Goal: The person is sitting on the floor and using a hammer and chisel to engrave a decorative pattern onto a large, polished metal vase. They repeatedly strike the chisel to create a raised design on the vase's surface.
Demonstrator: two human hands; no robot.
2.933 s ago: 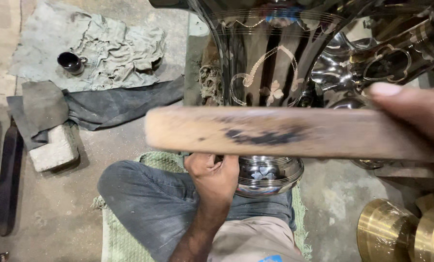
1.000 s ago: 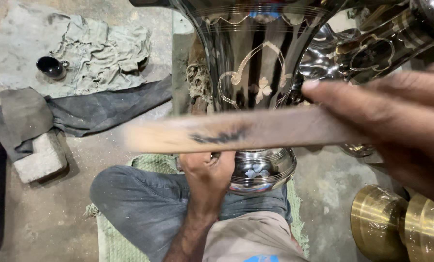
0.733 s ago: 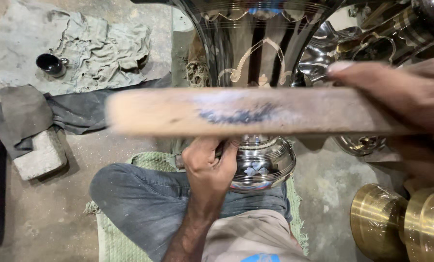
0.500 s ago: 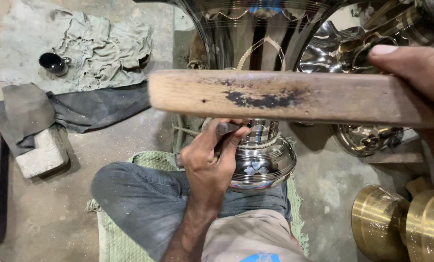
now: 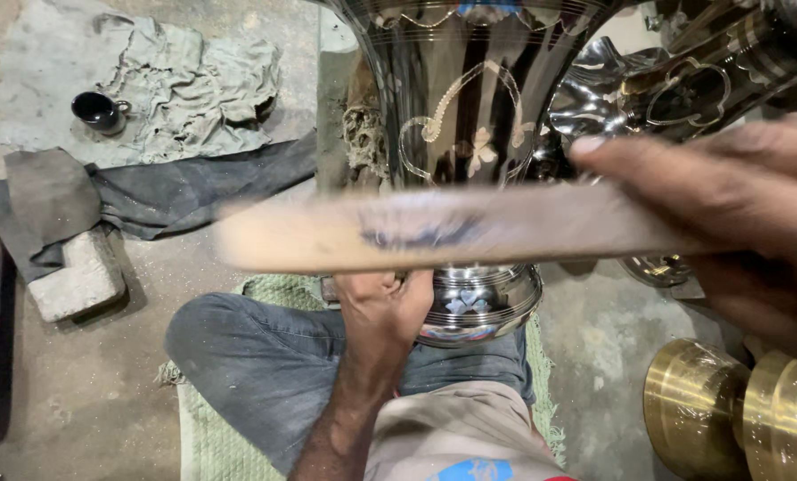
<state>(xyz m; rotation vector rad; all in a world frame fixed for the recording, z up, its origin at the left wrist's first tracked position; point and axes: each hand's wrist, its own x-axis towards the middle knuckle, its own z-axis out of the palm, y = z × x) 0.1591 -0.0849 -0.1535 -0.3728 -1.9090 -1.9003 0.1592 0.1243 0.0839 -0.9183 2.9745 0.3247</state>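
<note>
Gripping a flat wooden stick (image 5: 452,230), the right hand (image 5: 728,223) comes in from three o'clock with its fingers and thumb closed around the stick's near end. The stick lies level across the middle of the view and is blurred, a dark smear showing near its centre. Behind it stands a tall polished metal vessel (image 5: 474,98), rising to twelve o'clock; its mirror-bright wall carries an engraved arch and a small flower pattern. What the vessel holds cannot be told, since its mouth is out of the frame. Its rounded foot (image 5: 483,303) sits at centre, resting against the person's lap. The left hand (image 5: 382,303) is just beside that foot, at about six o'clock of the stick, fingers curled together on the vessel's narrow stem; a small part under the fingers is hidden.

At ten o'clock a small dark cup (image 5: 98,110) stands on a crumpled grey cloth (image 5: 184,80); its inside looks dark and the contents cannot be made out. A pale stone block (image 5: 77,278) lies at nine o'clock on a dark cloth (image 5: 149,191). Two brass vessels (image 5: 737,414) lie at four o'clock, touching each other. More shiny engraved metalware (image 5: 692,85) fills two o'clock. A green woven mat (image 5: 229,419) lies under the legs.
</note>
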